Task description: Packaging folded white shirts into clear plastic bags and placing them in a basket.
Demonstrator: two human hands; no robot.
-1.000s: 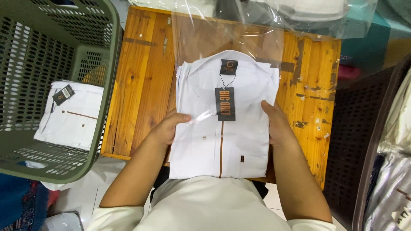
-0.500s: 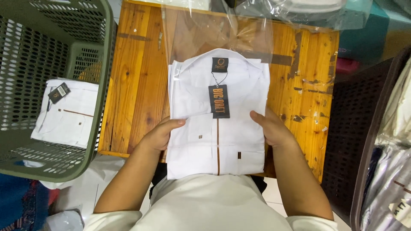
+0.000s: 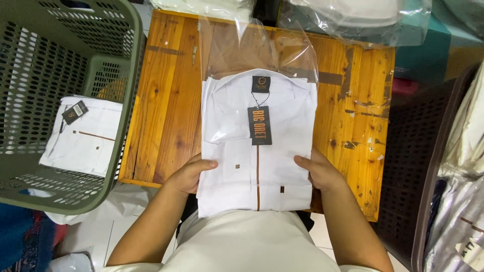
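**Folded white shirt, held at both edges**

Nearest me: my left hand grips the folded white shirt at its 9 o'clock edge; my right hand grips its 3 o'clock edge. The shirt lies flat at the desk's centre, dark hang tag on its chest, its upper half inside a clear plastic bag reaching to 12 o'clock. At 9 o'clock: a green basket containing a second folded shirt.

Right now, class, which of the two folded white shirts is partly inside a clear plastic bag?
The folded white shirt on the wooden table, between both hands; the other shirt lies unbagged in the green basket.
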